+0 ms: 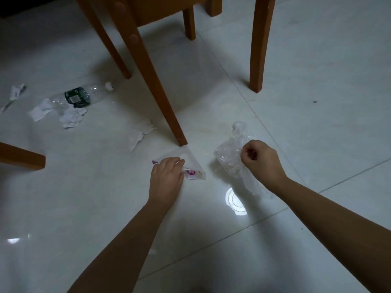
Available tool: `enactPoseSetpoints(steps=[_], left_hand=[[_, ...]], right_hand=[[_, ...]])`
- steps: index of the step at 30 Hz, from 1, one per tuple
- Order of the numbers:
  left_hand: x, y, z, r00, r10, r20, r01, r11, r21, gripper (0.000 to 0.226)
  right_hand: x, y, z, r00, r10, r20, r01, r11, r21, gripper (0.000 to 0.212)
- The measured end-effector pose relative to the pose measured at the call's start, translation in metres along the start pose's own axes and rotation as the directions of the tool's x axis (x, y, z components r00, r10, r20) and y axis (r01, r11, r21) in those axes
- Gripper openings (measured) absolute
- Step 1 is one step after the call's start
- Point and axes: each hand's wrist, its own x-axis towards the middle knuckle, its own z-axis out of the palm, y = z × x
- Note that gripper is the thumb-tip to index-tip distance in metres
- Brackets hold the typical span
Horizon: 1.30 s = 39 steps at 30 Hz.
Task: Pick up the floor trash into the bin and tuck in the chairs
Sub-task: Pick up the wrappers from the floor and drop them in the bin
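Clear crinkled plastic, a bag [230, 154] by the look of it, is bunched in the closed fingers of the right hand [259, 160], low over the pale tiled floor [317, 81]. It should be feather-light, limp and slippery, so a pinch on gathered folds suits it. The left hand [167, 173] presses down on a flat white wrapper [191, 163] beside the chair leg [157, 89], fingers curled at its edge; I cannot tell whether they grip it. Farther left lie an empty bottle [81, 96] and soft crumpled tissues [72, 117]. No bin shows.
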Motion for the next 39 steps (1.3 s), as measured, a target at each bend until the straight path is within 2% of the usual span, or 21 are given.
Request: enactPoseSetpoints(steps=[7,16,18,21,25,30,34,39], left_hand=[[0.013,-0.009,0.012,0.998,0.019,0.057,-0.02,0.999,0.025,0.032],[0.016,-0.011,0.007,0.997,0.047,-0.061,-0.046,0.999,0.022,0.016],[0.013,-0.006,-0.001,0.995,-0.02,-0.099,0.019,1.0,-0.006,0.014],[0.003,0.005,-0.024,0.973,-0.195,-0.123,0.184,0.978,-0.098,0.015],[-0.023,0.032,-0.077,0.913,-0.395,-0.105,0.349,0.887,-0.302,0.031],[-0.052,0.056,-0.155,0.881,-0.467,-0.069,0.408,0.827,-0.387,0.023],[-0.072,0.071,-0.221,0.819,-0.574,-0.023,0.508,0.743,-0.437,0.015],[-0.088,0.098,-0.317,0.78,-0.625,-0.039,0.551,0.714,-0.432,0.016]], right_hand=[[0.005,-0.001,0.011,0.999,-0.015,0.03,0.016,1.0,-0.011,0.004],[0.0,0.003,0.011,0.999,0.023,0.032,-0.023,1.0,0.018,0.004],[-0.007,-0.001,0.013,0.996,0.082,-0.032,-0.08,0.995,0.054,0.006],[-0.031,-0.014,0.021,0.977,0.191,-0.098,-0.18,0.978,0.108,0.007],[-0.063,-0.047,0.005,0.978,0.2,-0.06,-0.192,0.974,0.119,0.005],[-0.082,-0.114,-0.048,0.976,0.216,-0.04,-0.208,0.967,0.148,0.01],[-0.1,-0.17,-0.099,0.973,0.23,-0.021,-0.223,0.961,0.164,0.011],[-0.136,-0.242,-0.167,0.984,0.179,0.011,-0.179,0.975,0.129,0.012]])
